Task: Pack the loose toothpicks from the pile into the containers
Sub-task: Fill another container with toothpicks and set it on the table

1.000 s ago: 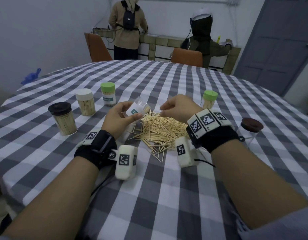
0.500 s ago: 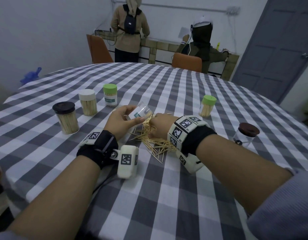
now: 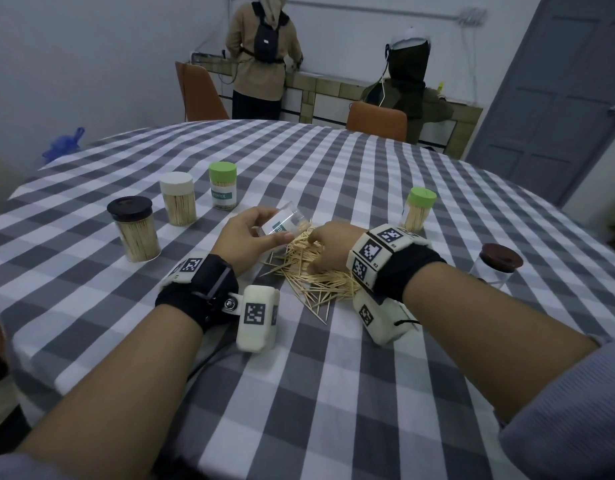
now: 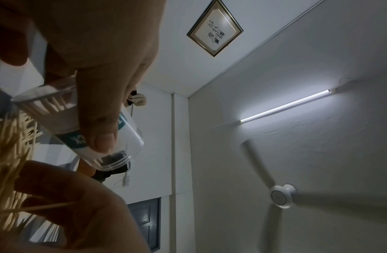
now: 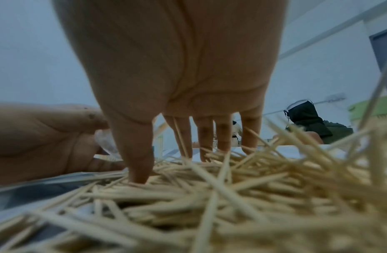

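A loose pile of toothpicks lies on the checked tablecloth in front of me. My left hand grips a clear lidless container with a white and green label, tilted on its side, its mouth at the pile's left edge. In the left wrist view my thumb lies across the container, with a few toothpicks inside and the toothpicks just below. My right hand rests on the pile. In the right wrist view its straight fingers and thumb dip into the toothpicks, spread apart.
Three filled containers stand at the left: dark-lidded, white-lidded, green-lidded. At the right stand another green-lidded one and a brown-lidded clear jar. Two people and two orange chairs are beyond the table's far edge.
My right hand has come down from above the pile's far edge onto the toothpicks, wrist turned toward me. The left hand keeps holding the tilted container in place.
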